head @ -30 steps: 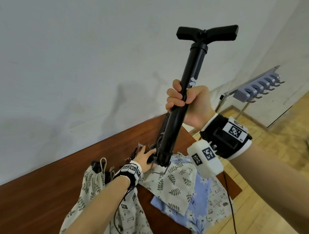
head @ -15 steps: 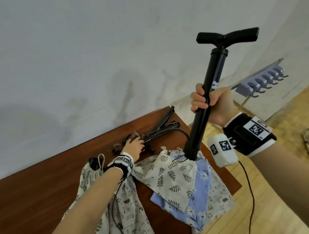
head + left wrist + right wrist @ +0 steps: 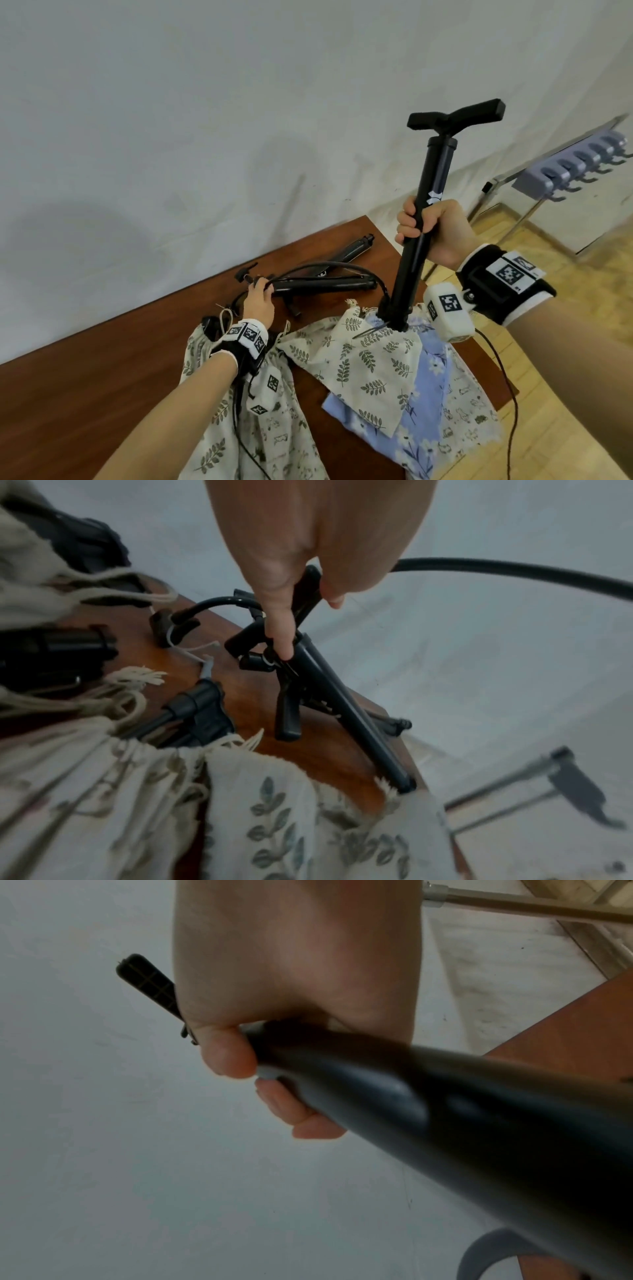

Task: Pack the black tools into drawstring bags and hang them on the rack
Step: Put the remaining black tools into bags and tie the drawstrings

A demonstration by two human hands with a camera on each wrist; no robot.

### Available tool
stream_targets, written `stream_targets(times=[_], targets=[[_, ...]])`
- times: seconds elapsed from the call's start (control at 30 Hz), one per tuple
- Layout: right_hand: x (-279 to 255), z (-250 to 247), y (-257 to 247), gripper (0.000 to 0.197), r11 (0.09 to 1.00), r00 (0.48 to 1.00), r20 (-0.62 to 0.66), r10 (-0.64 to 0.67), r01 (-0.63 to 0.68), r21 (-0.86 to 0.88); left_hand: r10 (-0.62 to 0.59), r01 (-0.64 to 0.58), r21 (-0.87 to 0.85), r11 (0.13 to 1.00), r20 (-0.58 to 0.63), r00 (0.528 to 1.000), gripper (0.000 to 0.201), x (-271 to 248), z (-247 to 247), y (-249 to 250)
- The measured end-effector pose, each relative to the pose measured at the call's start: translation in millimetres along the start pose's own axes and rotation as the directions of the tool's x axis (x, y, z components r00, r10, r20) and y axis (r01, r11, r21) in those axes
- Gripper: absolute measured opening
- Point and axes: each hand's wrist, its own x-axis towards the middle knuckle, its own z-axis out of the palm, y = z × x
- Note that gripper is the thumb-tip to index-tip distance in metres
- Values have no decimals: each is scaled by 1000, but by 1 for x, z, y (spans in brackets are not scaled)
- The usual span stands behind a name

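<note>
Since a second ago I have carried the upright pump rightward, away from my left hand, and its base now stands on the leaf-print bag rather than beside the left fingers; the left hand has reached further back onto the second pump.

Taking the upright pump as my landmark: nearest me, left of it, my left forearm crosses a filled cream bag whose gathered mouth shows a black tool end. Directly under the pump's base lie the leaf-print bag and a blue floral bag, overlapping flat on the brown desk.

My right hand is wrapped tight round the pump's barrel at mid-height, fingers curled fully about it; the T-handle sits at the top.

Further back and to the left, my left hand rests on the second pump, which lies on its side on the desk. In the left wrist view one straight finger presses along its head while the thumb closes from the other side, pinching it. A black hose arcs from there toward the upright pump's base. A third black tool lies behind that.

Far right of the pump, beyond the desk, stands the hook rack.
</note>
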Motion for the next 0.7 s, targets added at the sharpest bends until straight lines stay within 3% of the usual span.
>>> stream_targets(times=[0.13,0.27,0.4,0.5,0.57,0.63,0.7], targets=[[10,4,15,23,999,1000,2,1,-1,41,-182,166,-136,977,-109,977,32,5,-2,2],[16,4,40,28,994,997,-44,69,-72,-83,-300,220,-384,897,-162,940,6,3,-1,-2],[21,7,78,25,910,971,-132,201,-235,-341,-167,122,-365,923,-95,981,21,-9,0,-19],[29,16,109,18,828,950,-88,299,-304,-471,-59,45,-318,947,-37,998,30,-16,7,-19],[33,27,125,15,765,888,5,459,-393,-510,-23,18,-284,959,-16,1000,29,-15,13,-16],[34,37,137,18,708,793,82,604,-487,-511,4,-5,-245,969,-2,1000,23,-13,13,-14],[35,44,142,24,690,756,127,642,-497,-525,28,-26,-228,973,9,1000,16,-12,7,-12]])
